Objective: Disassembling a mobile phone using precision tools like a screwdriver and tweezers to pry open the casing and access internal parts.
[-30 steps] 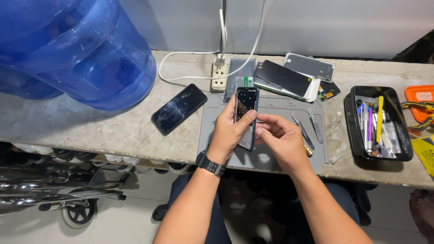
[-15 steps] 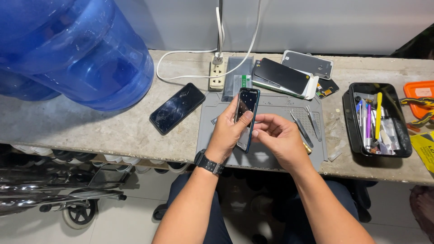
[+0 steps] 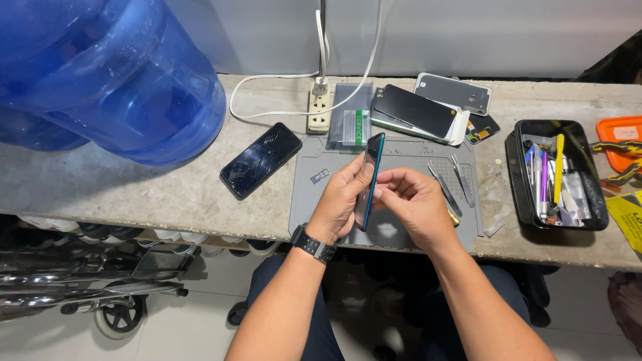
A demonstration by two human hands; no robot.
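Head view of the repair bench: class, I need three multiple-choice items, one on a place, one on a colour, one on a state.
1. Where does the cracked black phone lie?
A. left of the grey mat
B. in the black tray
C. on the floor

2. What colour is the big water jug?
A. green
B. blue
C. white

3. How is the teal-edged phone held?
A. flat on the mat
B. edge-on, in both hands
C. by one hand only

Answers: 1 A, it rests on bare bench beside the mat. 2 B, it is clear blue. 3 B, left hand and right hand both grasp it.
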